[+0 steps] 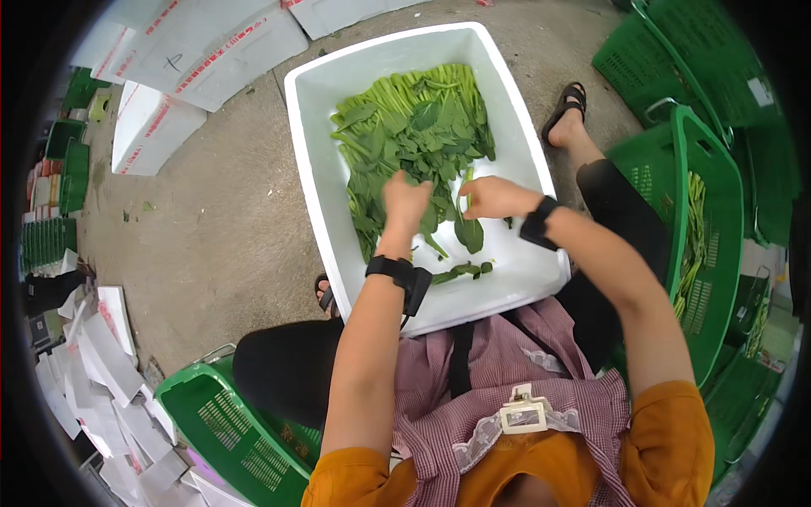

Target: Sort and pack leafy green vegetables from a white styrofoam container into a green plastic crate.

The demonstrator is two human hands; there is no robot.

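Observation:
A deep white foam box (308,182) stands in front of me, with a thick layer of leafy green vegetables (414,135) in its far and left parts. The stems lie toward the far wall, the leaves toward me. My left hand (407,203) is over the near leaves; it is blurred, and its fingertips are partly lost among the greens. Just right of it, my right hand (500,198) pinches a leafy green stem (469,232) between thumb and fingers, its leaf hanging down. Near the box's front wall lies a loose leafy sprig (463,271).
Green plastic baskets stand on both sides: one at my left (232,422), another at my right (683,169) holding long green stems (694,245). White foam boxes (160,127) sit at the far left. Broken white foam pieces (110,363) are piled at the left.

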